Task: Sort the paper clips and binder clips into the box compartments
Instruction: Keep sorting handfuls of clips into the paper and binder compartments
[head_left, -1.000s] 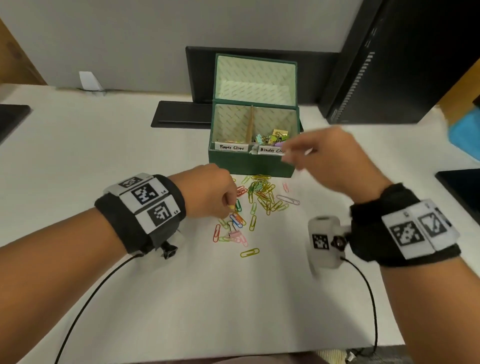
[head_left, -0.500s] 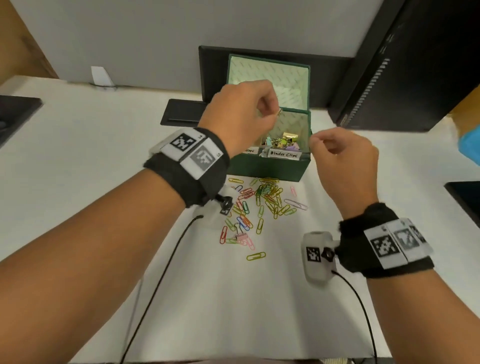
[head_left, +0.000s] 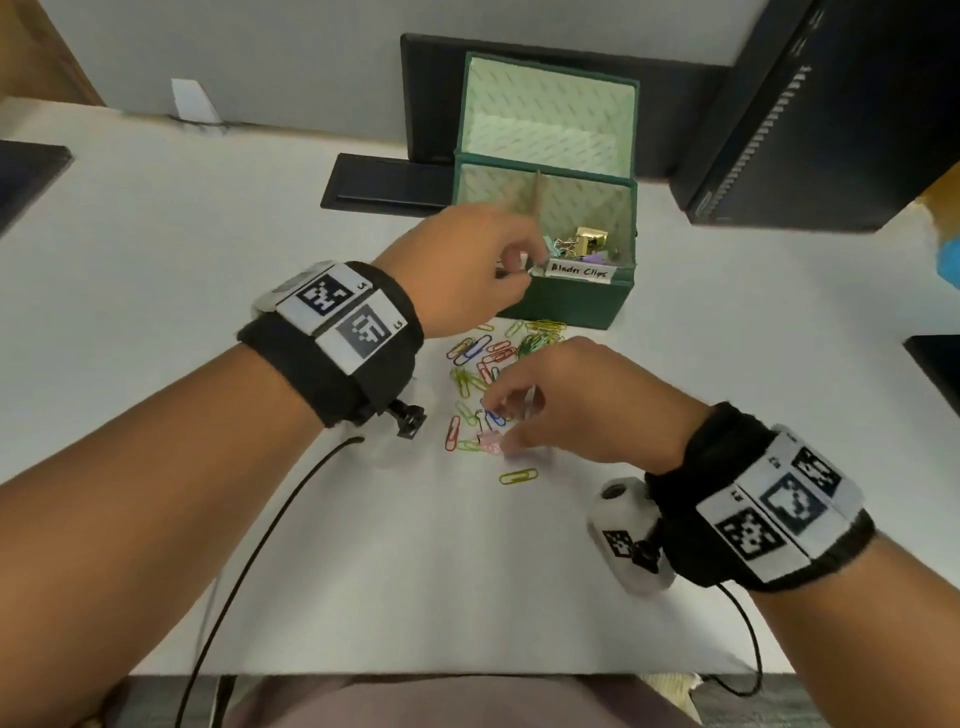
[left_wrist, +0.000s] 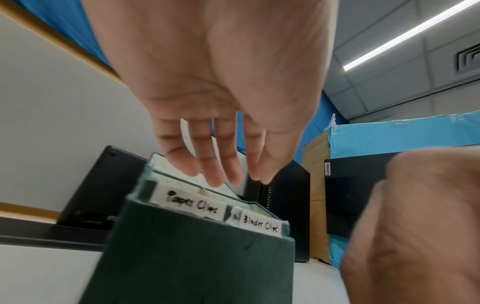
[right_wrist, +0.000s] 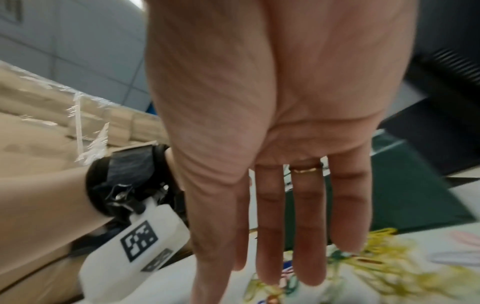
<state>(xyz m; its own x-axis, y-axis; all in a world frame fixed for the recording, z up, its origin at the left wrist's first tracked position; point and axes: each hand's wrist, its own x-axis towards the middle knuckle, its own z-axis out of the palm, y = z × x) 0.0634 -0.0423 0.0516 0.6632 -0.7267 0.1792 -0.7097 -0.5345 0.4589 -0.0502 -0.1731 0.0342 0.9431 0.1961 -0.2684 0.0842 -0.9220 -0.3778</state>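
A green box (head_left: 571, 304) with its lid up stands at the table's middle back. Its right compartment, labelled "Binder Clips", holds several binder clips (head_left: 582, 243). My left hand (head_left: 511, 270) hovers at the left compartment's front edge; in the left wrist view its fingers (left_wrist: 223, 176) are straight above the "Paper Clips" label (left_wrist: 192, 204) and hold nothing. Coloured paper clips (head_left: 498, 358) lie scattered before the box. My right hand (head_left: 506, 421) reaches down into them with fingers extended (right_wrist: 285, 273), beside a pink binder clip (head_left: 490, 442).
A lone yellow paper clip (head_left: 518, 476) lies nearest me. A black monitor base (head_left: 384, 189) sits behind the box and a black computer case (head_left: 810, 119) at the back right. Dark flat objects lie at the left edge (head_left: 26, 171) and right edge (head_left: 935, 364).
My left hand has dropped from above the box to its left front edge and its fingers have opened. My right hand has come down from beside the box onto the clip pile.
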